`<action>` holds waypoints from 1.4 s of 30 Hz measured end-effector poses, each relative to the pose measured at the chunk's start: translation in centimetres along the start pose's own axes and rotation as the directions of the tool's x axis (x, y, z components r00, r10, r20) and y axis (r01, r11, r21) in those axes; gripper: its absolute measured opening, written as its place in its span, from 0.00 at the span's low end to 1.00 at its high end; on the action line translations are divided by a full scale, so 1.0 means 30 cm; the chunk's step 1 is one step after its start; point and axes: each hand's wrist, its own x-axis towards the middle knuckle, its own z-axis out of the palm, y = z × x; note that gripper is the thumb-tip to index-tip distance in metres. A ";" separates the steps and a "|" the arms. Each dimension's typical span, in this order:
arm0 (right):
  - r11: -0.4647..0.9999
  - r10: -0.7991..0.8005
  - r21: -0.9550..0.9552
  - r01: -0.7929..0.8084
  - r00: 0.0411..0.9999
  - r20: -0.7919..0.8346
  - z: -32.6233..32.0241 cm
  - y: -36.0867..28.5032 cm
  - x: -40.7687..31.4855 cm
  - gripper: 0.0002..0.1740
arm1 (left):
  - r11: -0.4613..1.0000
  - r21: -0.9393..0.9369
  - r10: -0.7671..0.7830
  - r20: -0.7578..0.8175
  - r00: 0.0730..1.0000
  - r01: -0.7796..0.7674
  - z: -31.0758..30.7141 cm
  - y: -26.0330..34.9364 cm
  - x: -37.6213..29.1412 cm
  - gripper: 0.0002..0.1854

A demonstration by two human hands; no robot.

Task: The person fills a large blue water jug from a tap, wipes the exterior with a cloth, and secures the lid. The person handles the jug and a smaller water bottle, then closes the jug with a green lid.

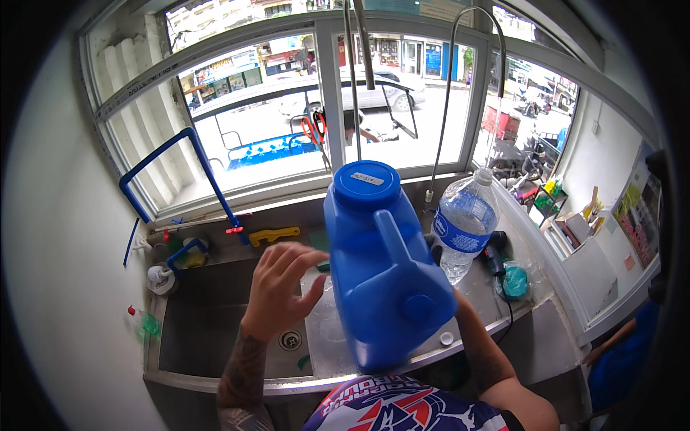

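Observation:
A large blue plastic jug (366,269) with a wide screw lid (368,180) and moulded handle hangs tilted in front of me, its blurred base over the counter's front edge. My right forearm (482,339) runs behind its right side; the jug hides that hand, which appears to support it. My left hand (288,285) is beside the jug's left side, fingers apart, fingertips close to the wall; contact is unclear. Right of the jug stands a clear plastic bottle (468,221) with a blue label, uncapped, under a gooseneck tap (501,86). A thin stream runs into its mouth.
A steel sink (205,323) lies left, with blue pipe (207,167) above it and a yellow wrench (274,235) behind. On the counter are a white cap (446,338) and a corded heat gun or dryer (494,256). Another person's arm (612,342) shows at right.

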 end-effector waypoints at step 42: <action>0.449 -0.746 -0.840 0.306 0.645 -0.164 0.101 -0.494 -0.144 0.43 | 0.938 0.004 -0.346 0.107 0.932 0.348 -0.138 0.295 -0.001 0.38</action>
